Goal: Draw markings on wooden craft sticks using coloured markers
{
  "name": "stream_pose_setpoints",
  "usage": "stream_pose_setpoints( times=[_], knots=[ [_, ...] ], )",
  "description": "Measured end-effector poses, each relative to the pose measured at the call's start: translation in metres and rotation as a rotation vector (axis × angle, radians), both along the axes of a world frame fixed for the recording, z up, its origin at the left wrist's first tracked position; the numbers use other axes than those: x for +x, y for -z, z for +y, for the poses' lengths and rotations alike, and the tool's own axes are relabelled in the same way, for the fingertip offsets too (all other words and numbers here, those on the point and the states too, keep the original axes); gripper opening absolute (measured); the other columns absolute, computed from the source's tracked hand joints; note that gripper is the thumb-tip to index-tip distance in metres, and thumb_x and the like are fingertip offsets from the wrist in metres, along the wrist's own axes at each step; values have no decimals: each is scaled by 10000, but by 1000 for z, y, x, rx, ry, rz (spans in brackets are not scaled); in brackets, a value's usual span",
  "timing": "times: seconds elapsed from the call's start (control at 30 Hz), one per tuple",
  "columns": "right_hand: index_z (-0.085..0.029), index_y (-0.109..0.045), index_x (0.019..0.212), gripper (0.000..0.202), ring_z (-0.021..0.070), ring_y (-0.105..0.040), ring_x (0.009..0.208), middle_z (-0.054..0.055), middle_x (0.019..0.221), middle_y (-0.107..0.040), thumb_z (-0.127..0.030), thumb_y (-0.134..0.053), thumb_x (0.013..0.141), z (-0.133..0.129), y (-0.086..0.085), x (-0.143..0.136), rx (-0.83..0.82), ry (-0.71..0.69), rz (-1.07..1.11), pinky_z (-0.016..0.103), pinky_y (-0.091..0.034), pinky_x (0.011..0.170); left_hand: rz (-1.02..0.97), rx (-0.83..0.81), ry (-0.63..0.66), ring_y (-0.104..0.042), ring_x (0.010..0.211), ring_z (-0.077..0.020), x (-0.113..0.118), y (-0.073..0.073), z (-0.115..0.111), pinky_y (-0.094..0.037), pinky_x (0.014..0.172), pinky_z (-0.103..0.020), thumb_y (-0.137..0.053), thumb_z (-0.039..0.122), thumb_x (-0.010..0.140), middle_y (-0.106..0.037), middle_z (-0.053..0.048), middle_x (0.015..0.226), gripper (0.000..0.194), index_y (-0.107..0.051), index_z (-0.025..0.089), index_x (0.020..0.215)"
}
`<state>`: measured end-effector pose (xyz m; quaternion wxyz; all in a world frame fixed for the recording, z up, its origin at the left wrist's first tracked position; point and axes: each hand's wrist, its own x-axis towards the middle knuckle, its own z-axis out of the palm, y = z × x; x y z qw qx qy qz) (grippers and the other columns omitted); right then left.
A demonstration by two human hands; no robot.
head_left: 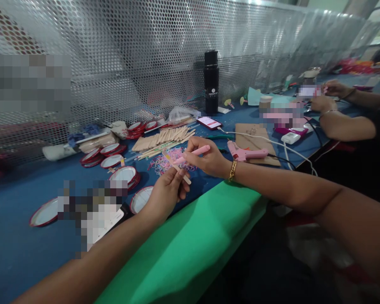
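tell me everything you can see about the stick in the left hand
The stick is flat, narrow and pale, apparently wood, with a rounded near end and a yellow mark toward its far end. It is pinched between the thumb and fingers of the left hand, slanting away and to the left, in front of a pile of small coloured loops. A pink pen in the right hand points at it; whether they touch is unclear.

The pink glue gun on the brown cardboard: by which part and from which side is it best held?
Probably by the slim handle, from above on the right: the glue gun lies on its side, handle pointing right, away from the wider body, a black cable leaving its end.
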<state>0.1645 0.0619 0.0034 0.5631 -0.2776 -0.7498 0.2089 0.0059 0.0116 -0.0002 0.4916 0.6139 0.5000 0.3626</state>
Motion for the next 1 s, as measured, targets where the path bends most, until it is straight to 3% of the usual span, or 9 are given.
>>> stream_pose_setpoints(
  times=[1.0],
  knots=[
    [-198, -496, 661, 170, 119, -462, 606, -36, 637, -507, -230, -570, 811, 0, 0, 0, 9, 5, 6, 275, -387, 599, 1, 3, 10, -448, 398, -64, -1, 0, 0, -319, 372, -153, -448, 338, 924, -552, 58, 537, 233, -552, 188, 778]
  ],
)
